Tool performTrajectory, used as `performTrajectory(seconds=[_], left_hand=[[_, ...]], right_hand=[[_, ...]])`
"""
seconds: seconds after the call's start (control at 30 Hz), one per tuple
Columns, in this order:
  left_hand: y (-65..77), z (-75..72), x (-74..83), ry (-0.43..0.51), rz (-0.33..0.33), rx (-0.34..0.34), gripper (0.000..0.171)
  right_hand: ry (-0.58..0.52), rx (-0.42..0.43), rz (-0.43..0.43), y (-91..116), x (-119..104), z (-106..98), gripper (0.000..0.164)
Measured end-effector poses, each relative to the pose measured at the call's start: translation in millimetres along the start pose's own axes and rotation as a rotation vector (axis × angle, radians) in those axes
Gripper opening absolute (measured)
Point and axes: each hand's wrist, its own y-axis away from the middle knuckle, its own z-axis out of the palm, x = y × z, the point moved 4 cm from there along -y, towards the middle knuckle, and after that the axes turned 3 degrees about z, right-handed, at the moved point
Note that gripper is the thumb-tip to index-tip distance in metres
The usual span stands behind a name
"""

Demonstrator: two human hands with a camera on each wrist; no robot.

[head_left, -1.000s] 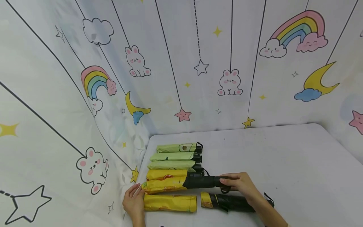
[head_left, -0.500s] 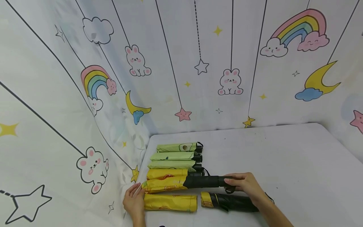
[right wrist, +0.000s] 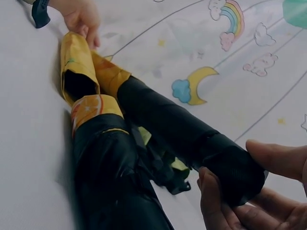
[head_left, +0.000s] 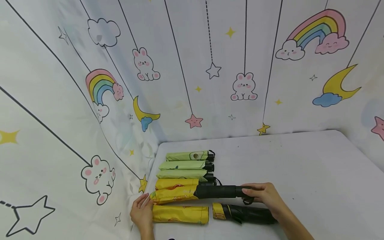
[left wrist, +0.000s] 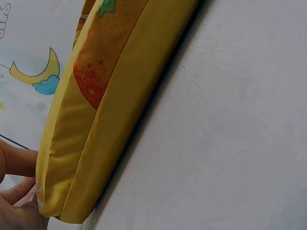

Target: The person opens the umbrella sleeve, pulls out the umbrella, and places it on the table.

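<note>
My right hand [head_left: 264, 196] grips the black handle end of a folded umbrella [head_left: 219, 192]. The umbrella's left part sits inside a yellow fruit-print cover [head_left: 177, 195]; the black part sticks out to the right. At the cover's far left end, my left hand [head_left: 142, 210] pinches the tip. In the right wrist view, thumb and fingers curl round the black handle [right wrist: 235, 175]. Just in front lies a second yellow cover [head_left: 180, 214], its open mouth dark in the right wrist view. It fills much of the left wrist view, hiding the left fingertips.
A black folded umbrella [head_left: 249, 214] with a yellow-orange end lies at the front, right of the loose cover. Behind, a yellow covered umbrella [head_left: 177, 183] and several light green ones [head_left: 183, 165] lie in a row. A patterned curtain [head_left: 210, 100] borders the white table [head_left: 300, 166].
My right hand has moved a little to the right, drawing the umbrella further out of its yellow cover. The left hand stays in place at the cover's tip.
</note>
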Motion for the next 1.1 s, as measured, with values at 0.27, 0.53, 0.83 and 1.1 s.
performTrajectory(seconds=[0.27,0.53,0.83,1.1], left_hand=[[-0.2,-0.9,-0.8,-0.011,-0.008,0.004,0.04],[-0.2,-1.1,0.2,-0.012,-0.002,0.001,0.041],[-0.5,-1.5,-0.7,-0.006,0.004,0.0,0.042],[0.4,-0.6,0.1,0.004,-0.005,-0.001,0.042]], right_hand=[[-0.009,0.014,0.004,4.1,2.5,-9.2,0.047],[-0.039,0.011,0.003,8.3,8.3,-20.7,0.049],[-0.036,0.032,0.026,15.7,9.9,-33.6,0.048],[-0.06,0.058,0.025,21.8,13.3,-44.8,0.046]])
